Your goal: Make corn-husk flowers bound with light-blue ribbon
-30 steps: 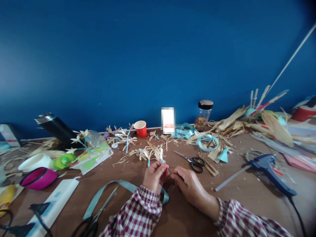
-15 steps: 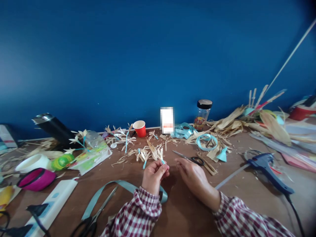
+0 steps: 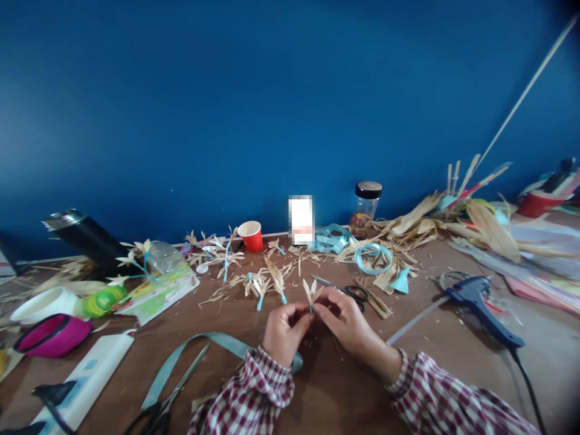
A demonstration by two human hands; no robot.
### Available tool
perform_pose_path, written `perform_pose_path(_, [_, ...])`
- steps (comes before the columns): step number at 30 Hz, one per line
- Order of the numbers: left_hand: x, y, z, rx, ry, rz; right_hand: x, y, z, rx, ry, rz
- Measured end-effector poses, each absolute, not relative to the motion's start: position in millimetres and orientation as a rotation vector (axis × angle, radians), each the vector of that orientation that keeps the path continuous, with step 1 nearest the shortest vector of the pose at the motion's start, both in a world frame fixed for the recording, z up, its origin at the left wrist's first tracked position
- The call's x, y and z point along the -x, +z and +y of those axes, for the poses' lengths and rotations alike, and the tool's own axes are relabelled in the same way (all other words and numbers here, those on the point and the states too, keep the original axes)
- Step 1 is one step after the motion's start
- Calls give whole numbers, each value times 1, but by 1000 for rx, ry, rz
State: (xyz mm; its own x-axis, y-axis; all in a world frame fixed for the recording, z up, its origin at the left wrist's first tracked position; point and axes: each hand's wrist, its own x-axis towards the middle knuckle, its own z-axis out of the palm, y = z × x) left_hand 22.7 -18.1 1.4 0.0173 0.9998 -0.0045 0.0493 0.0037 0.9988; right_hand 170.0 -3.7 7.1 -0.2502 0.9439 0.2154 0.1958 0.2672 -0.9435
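Between my two hands is a small corn-husk flower, its pale petals pointing up and its base wrapped in light blue. My left hand pinches that base between thumb and fingers from the left. From the other side my right hand closes thumb and fingertips on the flower; its lower end is hidden by the fingers. Just beyond my left hand lie another husk flower and a blue-stemmed one. Behind my right hand rests a pair of scissors, partly covered by it.
Light blue ribbon and larger scissors lie front left, near a power strip. A glue gun rests at right. Along the wall are a paper cup, ribbon coils, a lidded jar and husks.
My right hand has come left onto the flower; before, it was apart from it. The flower has shifted right with my left hand. The whole view has turned slightly right.
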Motion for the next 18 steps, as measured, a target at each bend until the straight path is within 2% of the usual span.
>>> perform_pose_path(5, [-25, 6, -18, -1307, 1241, 1236, -170, 3, -3, 1073, 1009, -1662])
perform_pose_path(13, [-26, 14, -24, -1192, 1372, 1191, -173, 7, -4, 1065, 640, -1813])
perform_pose_path(18, [-23, 7, -21, -1202, 1320, 1225, -172, 5, -6, 1082, 603, -1935])
